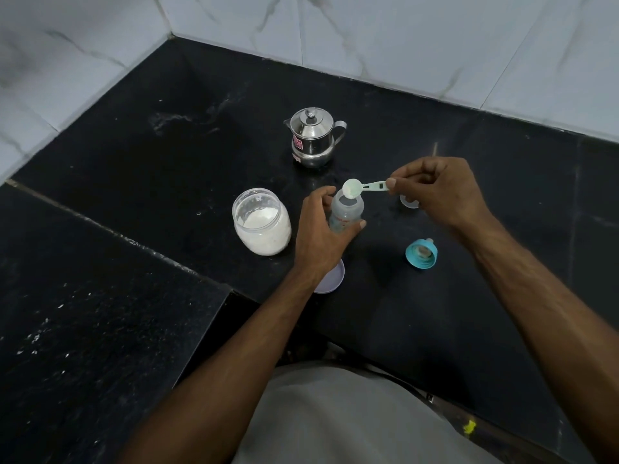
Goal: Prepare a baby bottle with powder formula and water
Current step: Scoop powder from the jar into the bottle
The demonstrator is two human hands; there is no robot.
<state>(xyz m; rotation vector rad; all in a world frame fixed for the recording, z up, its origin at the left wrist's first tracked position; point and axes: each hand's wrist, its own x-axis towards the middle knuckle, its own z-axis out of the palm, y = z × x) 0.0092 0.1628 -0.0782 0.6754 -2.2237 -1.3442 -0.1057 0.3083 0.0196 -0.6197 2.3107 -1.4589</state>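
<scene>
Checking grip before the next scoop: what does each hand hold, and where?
Left hand wraps the baby bottle around its body. Right hand pinches the scoop by its handle end.

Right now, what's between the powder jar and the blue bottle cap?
In the head view, the baby bottle stands between the powder jar and the blue cap, with the left hand wrapped around it.

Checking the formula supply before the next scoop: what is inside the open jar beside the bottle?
The jar holds white powder, banked higher on its right side, with powder film on the clear walls. Nothing else shows in it; whatever the powder may bury cannot be seen.
</scene>
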